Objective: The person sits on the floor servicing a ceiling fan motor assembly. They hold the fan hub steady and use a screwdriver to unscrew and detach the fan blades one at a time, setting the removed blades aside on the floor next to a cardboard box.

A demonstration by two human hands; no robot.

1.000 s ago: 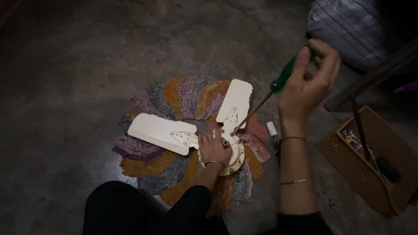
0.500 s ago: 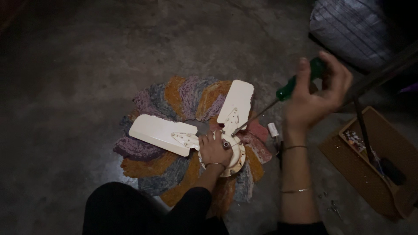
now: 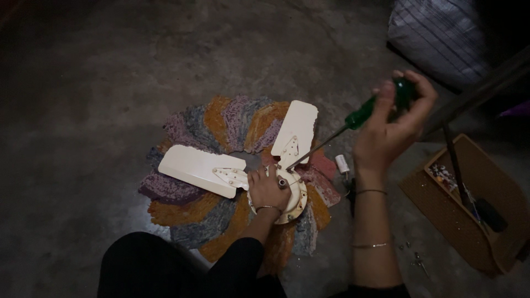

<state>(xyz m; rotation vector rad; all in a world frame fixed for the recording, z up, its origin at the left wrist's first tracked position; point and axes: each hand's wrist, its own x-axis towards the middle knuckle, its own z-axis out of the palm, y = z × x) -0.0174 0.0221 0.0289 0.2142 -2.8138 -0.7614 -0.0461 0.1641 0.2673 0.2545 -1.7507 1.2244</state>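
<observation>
Two bare hands work over a cream ceiling fan (image 3: 259,171) laid on a round multicoloured rag rug (image 3: 221,215) on the concrete floor (image 3: 83,83). Head view: our left hand (image 3: 269,190) lies flat on the fan's motor hub (image 3: 292,201), its fingers (image 3: 259,177) loosely spread and pressing down, closed on nothing. Our right hand (image 3: 395,129) is raised well above the floor, its fingers curled tight around the green handle of a screwdriver (image 3: 353,121); the long shaft slopes down so that its tip meets the blade bracket (image 3: 290,149) just beside the hub. Two blades show, the left blade (image 3: 193,165) lying flat and the upper blade (image 3: 298,127) pointing away from us. A small white cylinder (image 3: 343,163) rests on the floor near the rug's edge. To the right, a cardboard box (image 3: 458,204) holds a dark tool and small parts, and loose screws (image 3: 417,259) lie beside it. We judge that the steep slant of the shaft could let the tip slip off a screw head toward the left hand; dim light adds to that risk.
</observation>
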